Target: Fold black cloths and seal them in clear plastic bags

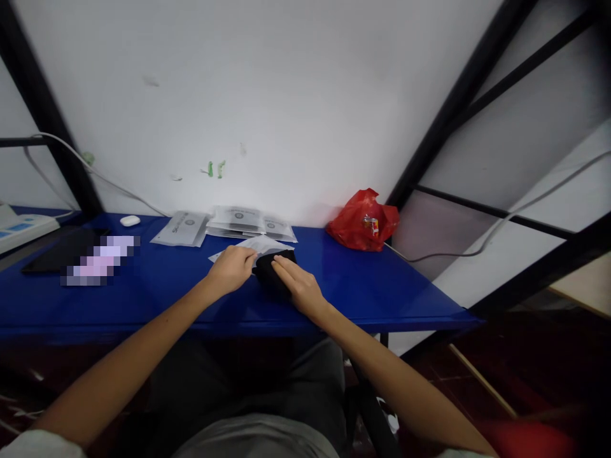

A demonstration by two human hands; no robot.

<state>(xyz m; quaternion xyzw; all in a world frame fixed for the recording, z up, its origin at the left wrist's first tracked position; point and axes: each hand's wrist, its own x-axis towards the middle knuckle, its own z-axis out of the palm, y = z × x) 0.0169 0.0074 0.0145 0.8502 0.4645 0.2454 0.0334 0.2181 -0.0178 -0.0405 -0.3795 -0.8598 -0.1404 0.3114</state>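
On the blue table (191,299), just in front of me, lies a soft black folded item (273,275) that looks like cloth; its exact kind does not show. My right hand (303,287) presses on its right side, fingers together over the top. Behind it and partly covered lies a pale, frosted plastic bag (267,243). At the left, my left hand (232,268) is closed, its thumb and fingers pinched at the bag's edge where it meets the black item. Whether the black item is partly inside the bag cannot be made out.
Several flat printed bags (233,219) lie along the wall, one (184,229) farther left. A red plastic bag (363,221) stands back right. At left are a white earbud case (130,221), a dark tablet-like slab (52,251), a blurred-out object (100,261) and a white device (28,230).
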